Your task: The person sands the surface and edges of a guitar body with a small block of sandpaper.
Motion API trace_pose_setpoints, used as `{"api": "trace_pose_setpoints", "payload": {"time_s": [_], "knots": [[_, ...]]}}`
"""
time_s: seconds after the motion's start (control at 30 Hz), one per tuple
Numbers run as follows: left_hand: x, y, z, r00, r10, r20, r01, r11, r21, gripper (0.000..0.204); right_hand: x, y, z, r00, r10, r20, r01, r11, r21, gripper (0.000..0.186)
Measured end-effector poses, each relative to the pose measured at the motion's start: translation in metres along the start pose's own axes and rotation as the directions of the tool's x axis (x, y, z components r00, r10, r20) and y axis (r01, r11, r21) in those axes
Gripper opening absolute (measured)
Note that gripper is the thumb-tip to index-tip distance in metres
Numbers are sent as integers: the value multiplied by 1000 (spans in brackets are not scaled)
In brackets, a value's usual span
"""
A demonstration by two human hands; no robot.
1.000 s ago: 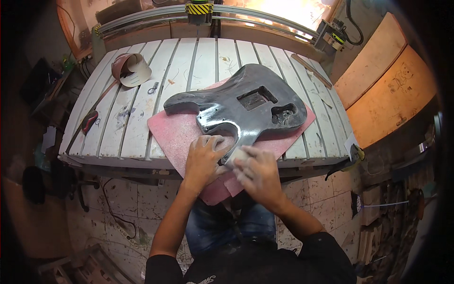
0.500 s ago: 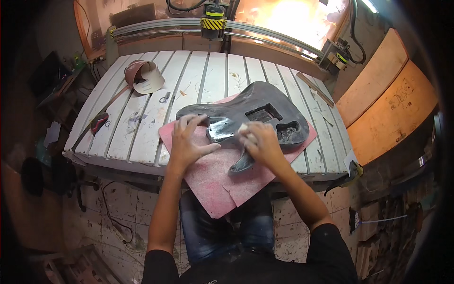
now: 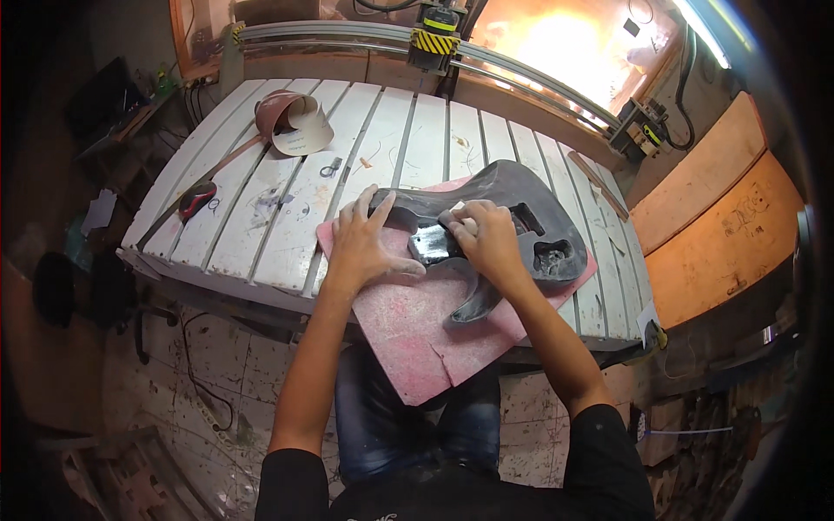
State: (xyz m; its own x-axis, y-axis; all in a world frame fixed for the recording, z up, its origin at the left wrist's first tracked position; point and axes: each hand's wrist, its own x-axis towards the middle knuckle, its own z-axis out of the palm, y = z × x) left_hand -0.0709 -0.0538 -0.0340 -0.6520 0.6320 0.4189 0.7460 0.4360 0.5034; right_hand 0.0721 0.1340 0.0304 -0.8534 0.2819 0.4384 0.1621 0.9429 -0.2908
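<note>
A: How is the head view set?
B: Head-worn, left fisheye of two, aimed down-forward. Left hand [image 3: 360, 241] and right hand [image 3: 492, 240] framed near; bench [image 3: 426, 130] beyond, gantry rail [image 3: 330, 31] caught farther off.

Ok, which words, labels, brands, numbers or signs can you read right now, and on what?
No words or numbers are legible.
Curled brown-and-cream sheet: print too small to read.
Black shirt: pale lettering, cut off by the lower edge, unreadable.
Orange board: dark drawn marks, no readable words.
Machine head: yellow-and-black hazard stripes, the only clear sign.
Guitar body: no text visible.
</note>
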Motion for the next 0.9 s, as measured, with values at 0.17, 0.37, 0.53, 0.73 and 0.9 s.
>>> {"api": "trace_pose_setpoints", "payload": {"time_s": [0.17, 0.37, 0.53, 0.73, 0.9], "knots": [[1, -10, 3, 1000, 5, -21, -4, 1000, 12, 139, -45, -37, 6, 965, -257, -48, 258, 966, 28, 15], [1, 2, -4, 1000, -5, -5, 5, 1000, -2, 138, -14, -8, -4, 999, -4, -54, -2, 995, -99, 14], [0, -14, 4, 1000, -11, -8, 11, 999, 36, 138, -41, -35, 7, 969, -236, -78, 236, 972, -16, 11], [-1, -1, -2, 1000, -2, -2, 2, 1000, 23, 137, -38, -27, 4, 988, -137, -72, 134, 990, -51, 11], [-3, 0, 0, 1000, -3, -14, 3, 1000, 23, 136, -31, -7, 2, 982, -174, -71, 171, 985, -38, 11]]}}
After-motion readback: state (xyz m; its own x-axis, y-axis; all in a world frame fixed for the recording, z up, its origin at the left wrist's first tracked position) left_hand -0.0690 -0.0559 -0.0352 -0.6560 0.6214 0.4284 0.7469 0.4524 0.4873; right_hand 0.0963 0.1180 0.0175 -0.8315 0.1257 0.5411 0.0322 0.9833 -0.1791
